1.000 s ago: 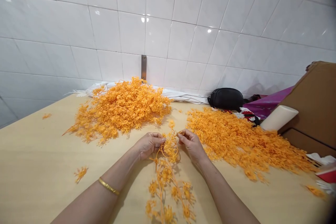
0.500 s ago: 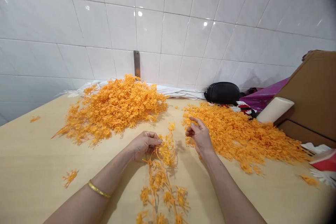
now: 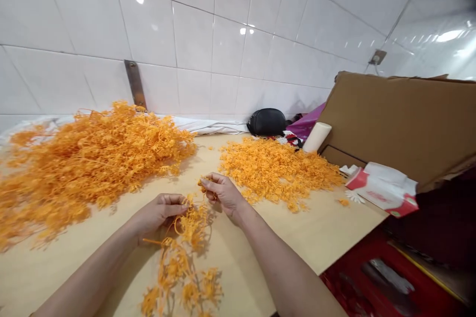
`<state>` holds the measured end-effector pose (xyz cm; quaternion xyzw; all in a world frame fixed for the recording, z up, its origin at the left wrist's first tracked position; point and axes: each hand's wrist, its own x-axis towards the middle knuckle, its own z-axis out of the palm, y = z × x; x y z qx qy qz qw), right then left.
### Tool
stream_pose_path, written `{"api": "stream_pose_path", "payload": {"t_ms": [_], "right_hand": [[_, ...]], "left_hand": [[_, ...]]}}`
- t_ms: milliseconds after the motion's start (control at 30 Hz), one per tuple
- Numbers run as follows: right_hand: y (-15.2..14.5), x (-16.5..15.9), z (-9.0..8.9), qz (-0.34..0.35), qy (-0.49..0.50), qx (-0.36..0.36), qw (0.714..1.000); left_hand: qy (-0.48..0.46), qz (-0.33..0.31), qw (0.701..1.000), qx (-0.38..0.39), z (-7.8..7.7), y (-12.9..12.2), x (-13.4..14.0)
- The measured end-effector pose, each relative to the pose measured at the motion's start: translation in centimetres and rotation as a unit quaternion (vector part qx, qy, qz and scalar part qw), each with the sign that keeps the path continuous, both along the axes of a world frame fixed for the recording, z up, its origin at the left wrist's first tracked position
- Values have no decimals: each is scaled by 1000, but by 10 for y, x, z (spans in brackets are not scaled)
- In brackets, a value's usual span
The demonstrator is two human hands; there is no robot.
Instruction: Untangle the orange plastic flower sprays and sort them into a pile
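My left hand (image 3: 159, 215) pinches the upper part of an orange artificial flower spray (image 3: 191, 228) between thumb and fingers. Its curled stems and florets hang down toward the table's near side. Just right of it, my right hand (image 3: 225, 195) is closed in a pinch on a small orange floret (image 3: 203, 185), partly hidden by the fingers. I cannot tell whether that floret touches the spray. Beyond my right hand lies a low pile of loose orange florets (image 3: 277, 168). To the left rises a taller heap of orange flower sprays (image 3: 100, 153).
Along the tiled wall are a white cloth (image 3: 219, 127) and a black pouch (image 3: 267, 122). A white roll (image 3: 317, 137) leans by a large cardboard box (image 3: 401, 119) on the right. A red-and-white tissue pack (image 3: 386, 189) sits near the table's right edge.
The view has swung to the right. My right hand has moved from the floret pile toward the spray, its fingers now closed on a floret. My left hand keeps its hold.
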<state>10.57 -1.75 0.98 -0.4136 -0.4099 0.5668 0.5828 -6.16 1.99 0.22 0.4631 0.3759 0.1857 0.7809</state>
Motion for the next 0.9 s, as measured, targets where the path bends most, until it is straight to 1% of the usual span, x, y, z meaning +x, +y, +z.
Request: {"api": "stream_pose_path", "payload": {"t_ms": [67, 233, 333, 400, 500, 533, 567, 600, 700, 767, 900], "right_hand": [[3, 5, -2, -41, 7, -2, 999], [12, 11, -9, -107, 26, -13, 994], [15, 12, -9, -160, 40, -2, 986], [16, 18, -6, -213, 58, 10, 975], [14, 37, -1, -328, 86, 25, 940], [13, 43, 1, -350, 88, 28, 932], [11, 48, 2, -353, 83, 28, 932], [10, 50, 3, -340, 73, 27, 937], [8, 48, 3, -265, 34, 7, 964], [7, 42, 4, -225, 17, -11, 974], [5, 34, 5, -139, 42, -49, 988]], "left_hand": [[-13, -9, 1000, 6, 0, 1, 0], [-31, 11, 999, 41, 2, -1, 2], [-42, 9, 998, 49, 0, 2, 2], [-51, 9, 997, 58, -4, 4, 0], [-58, 16, 996, 63, -10, 7, -4], [-57, 18, 996, 61, -11, 7, -5], [-54, 21, 997, 59, -12, 8, -6], [-50, 24, 997, 58, -12, 8, -6], [-43, 40, 997, 54, -11, 10, -6], [-44, 59, 996, 52, -10, 10, -4], [-44, 74, 995, 49, -6, 9, -3]]}}
